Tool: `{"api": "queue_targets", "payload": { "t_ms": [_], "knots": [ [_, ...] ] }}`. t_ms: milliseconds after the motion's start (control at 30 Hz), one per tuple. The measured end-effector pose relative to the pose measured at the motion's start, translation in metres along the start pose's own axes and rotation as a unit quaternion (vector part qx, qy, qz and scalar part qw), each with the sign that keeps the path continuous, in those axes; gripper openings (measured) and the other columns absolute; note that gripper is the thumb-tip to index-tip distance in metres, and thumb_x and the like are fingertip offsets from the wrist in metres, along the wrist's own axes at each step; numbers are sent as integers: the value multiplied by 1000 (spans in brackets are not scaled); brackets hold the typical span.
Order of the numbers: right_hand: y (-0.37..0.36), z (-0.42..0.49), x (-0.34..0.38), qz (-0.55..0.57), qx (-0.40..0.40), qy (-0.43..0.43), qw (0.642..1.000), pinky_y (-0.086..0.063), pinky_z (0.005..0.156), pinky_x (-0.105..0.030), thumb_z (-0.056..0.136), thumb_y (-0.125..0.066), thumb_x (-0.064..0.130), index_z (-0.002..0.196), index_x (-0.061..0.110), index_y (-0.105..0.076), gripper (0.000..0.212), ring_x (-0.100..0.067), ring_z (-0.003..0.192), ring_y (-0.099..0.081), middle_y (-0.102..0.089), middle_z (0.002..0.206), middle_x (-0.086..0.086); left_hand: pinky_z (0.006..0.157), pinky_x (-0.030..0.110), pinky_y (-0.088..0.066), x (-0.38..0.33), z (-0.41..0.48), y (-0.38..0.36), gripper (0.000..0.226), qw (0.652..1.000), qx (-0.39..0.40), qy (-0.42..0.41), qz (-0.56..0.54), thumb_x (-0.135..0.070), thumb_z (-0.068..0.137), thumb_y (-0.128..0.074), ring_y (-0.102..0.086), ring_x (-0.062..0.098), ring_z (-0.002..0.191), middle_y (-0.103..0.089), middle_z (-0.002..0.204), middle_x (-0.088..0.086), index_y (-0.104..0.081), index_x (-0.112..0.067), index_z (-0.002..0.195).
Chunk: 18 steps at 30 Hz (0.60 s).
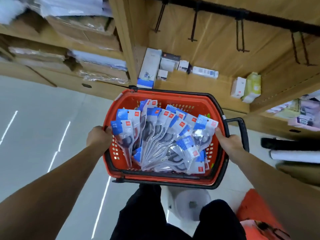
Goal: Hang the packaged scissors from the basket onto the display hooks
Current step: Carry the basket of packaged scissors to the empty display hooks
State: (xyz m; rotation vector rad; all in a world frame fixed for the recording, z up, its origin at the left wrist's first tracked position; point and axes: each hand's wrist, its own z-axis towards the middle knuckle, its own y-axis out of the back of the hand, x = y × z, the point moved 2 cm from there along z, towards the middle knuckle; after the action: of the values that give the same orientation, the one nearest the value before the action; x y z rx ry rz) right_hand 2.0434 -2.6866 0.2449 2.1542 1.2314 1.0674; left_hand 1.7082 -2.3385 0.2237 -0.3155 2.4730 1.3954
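A red plastic basket [174, 97] with black handles sits in front of me, above my knees. It is full of several packaged scissors [166, 135] in clear bags with blue and red header cards. My left hand [98, 137] grips the basket's left rim. My right hand [228, 144] grips its right rim, the thumb touching a scissors pack. Above, several black display hooks [239, 35] stick out from a rail on the wooden back panel, all bare.
Small white boxes [166, 64] and a yellow-green pack [252, 87] stand on the wooden shelf behind the basket. Stacked paper packs fill the shelves at left. A white stool [190, 203] is under the basket, an orange object at lower right. Grey floor lies to the left.
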Motion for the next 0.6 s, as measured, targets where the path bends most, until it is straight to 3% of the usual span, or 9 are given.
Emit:
{"api": "queue_targets", "payload": {
  "t_ms": [200,333,467,600],
  "knots": [
    [-32,49,30,-25,40,42,998,-61,90,-48,85,-66,76,112,4,-71,77,-37,95,-72,-74,106,-17,86,43,-52,6,19,-15,45,997,-34,61,-20,-41,105,-51,-67,45,104,-72,112,25,-68,0,113],
    [-60,113,20,-16,81,23,996,-61,94,-50,68,-67,89,125,9,-68,98,-36,101,-72,-74,116,-14,77,38,-46,-1,40,-58,42,996,-57,59,-21,-40,105,-50,-63,38,90,-71,108,20,-68,-3,111],
    [-96,180,-13,-5,87,30,996,-60,96,-50,75,-70,83,114,12,-72,81,-36,100,-72,-75,112,-13,76,37,-43,-3,71,-132,37,997,-66,48,-4,-38,105,-50,-59,37,87,-68,102,20,-65,-5,101],
    [-139,249,-65,28,91,0,995,-61,95,-50,48,-66,100,114,13,-73,110,-34,97,-74,-77,107,-9,77,38,-48,3,112,-209,39,996,-78,41,10,-41,105,-51,-63,38,90,-71,103,18,-69,-6,105]
  ]
}}
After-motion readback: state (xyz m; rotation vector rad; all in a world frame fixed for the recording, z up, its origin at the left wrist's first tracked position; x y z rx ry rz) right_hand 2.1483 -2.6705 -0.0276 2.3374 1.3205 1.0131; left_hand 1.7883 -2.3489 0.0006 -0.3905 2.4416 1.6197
